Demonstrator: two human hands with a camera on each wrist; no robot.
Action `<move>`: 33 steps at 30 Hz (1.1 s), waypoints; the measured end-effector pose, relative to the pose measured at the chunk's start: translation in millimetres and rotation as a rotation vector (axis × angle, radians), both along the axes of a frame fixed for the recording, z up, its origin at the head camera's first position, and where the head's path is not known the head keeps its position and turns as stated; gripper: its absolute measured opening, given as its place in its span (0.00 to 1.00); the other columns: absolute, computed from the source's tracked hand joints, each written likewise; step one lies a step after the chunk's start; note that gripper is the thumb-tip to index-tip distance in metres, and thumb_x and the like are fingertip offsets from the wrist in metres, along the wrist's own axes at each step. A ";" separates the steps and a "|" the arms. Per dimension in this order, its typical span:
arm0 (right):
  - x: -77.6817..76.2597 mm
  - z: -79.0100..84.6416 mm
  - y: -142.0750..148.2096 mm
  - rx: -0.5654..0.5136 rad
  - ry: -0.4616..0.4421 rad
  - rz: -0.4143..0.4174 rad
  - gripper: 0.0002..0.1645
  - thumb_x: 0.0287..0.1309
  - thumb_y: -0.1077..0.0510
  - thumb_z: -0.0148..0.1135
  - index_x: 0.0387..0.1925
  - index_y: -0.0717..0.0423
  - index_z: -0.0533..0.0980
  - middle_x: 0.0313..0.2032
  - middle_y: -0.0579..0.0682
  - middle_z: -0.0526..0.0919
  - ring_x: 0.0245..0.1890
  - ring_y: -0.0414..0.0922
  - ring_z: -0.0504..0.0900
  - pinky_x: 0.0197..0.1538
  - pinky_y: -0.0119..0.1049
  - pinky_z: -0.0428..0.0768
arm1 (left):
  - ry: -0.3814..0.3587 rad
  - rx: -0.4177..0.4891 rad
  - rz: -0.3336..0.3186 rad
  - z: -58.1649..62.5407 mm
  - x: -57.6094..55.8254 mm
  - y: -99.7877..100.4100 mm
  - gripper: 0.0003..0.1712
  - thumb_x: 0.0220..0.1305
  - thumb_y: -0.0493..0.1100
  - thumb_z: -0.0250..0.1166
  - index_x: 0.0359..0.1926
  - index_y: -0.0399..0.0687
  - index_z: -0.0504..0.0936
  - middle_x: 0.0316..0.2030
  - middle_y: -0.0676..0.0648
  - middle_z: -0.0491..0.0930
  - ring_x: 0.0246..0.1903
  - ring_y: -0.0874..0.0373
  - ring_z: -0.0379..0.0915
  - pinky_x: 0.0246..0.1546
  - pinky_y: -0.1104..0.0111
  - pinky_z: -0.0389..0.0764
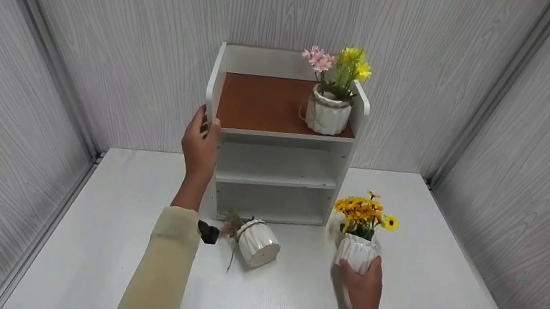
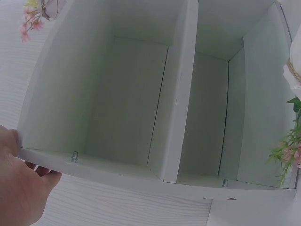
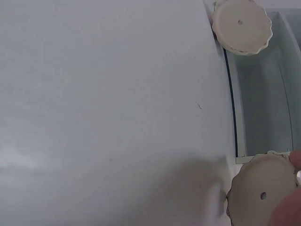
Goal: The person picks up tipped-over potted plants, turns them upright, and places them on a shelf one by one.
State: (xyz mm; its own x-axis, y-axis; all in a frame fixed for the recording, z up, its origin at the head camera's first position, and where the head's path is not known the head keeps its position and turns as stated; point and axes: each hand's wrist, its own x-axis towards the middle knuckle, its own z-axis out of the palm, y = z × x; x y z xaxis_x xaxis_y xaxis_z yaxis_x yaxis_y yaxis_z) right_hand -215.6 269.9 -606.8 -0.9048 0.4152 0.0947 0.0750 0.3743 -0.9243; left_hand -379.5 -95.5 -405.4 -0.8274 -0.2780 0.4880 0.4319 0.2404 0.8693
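My left hand (image 1: 201,146) grips the left side panel of a white shelf unit (image 1: 277,181), with the thumb at the front edge and the fingers around the outside. At the right, my right hand (image 1: 362,294) holds a white fluted flowerpot (image 1: 357,253) of orange and yellow flowers by its lower part. The holed underside of this held pot (image 3: 258,188) faces the right wrist camera; whether it touches the table cannot be told. A second white flowerpot (image 1: 258,243), with string and small pink flowers, lies on its side before the shelf unit.
On the unit's brown top (image 1: 266,101), a flowerpot (image 1: 329,114) with pink and yellow flowers stands upright at the right end. Two compartments lie below. The unit stands on a white table (image 1: 279,308), with grained panels (image 1: 163,23) behind and at both sides.
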 end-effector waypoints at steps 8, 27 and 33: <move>7.0 0.1 4.3 -0.012 -0.040 0.027 0.48 0.59 0.50 0.74 0.69 0.60 0.55 0.62 0.59 0.70 0.62 0.55 0.70 0.66 0.55 0.70 | 0.007 -0.008 -0.008 -0.5 -1.7 -1.7 0.33 0.77 0.53 0.55 0.76 0.49 0.62 0.67 0.43 0.72 0.63 0.50 0.72 0.63 0.58 0.76; 6.2 -12.0 13.9 0.018 0.023 0.090 0.56 0.50 0.54 0.79 0.72 0.65 0.56 0.65 0.62 0.67 0.65 0.57 0.69 0.68 0.56 0.67 | 0.011 -0.018 0.021 -1.0 -1.9 -0.7 0.32 0.77 0.53 0.54 0.76 0.49 0.63 0.65 0.43 0.73 0.63 0.51 0.73 0.61 0.58 0.78; 2.6 -15.3 12.3 -0.003 0.006 0.119 0.60 0.51 0.54 0.79 0.75 0.62 0.51 0.70 0.63 0.60 0.72 0.59 0.61 0.74 0.60 0.59 | 0.002 -0.018 0.022 -0.8 -1.7 0.4 0.33 0.77 0.53 0.55 0.76 0.47 0.63 0.66 0.42 0.73 0.63 0.49 0.73 0.61 0.58 0.78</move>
State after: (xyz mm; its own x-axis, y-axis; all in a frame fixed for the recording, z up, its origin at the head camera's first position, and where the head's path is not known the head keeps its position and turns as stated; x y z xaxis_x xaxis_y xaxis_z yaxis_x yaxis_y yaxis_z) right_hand -213.0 282.2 -622.1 -0.9472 0.3050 0.0992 0.0248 0.3778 -0.9255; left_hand -381.2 -95.1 -406.2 -0.8203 -0.2869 0.4948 0.4283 0.2652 0.8638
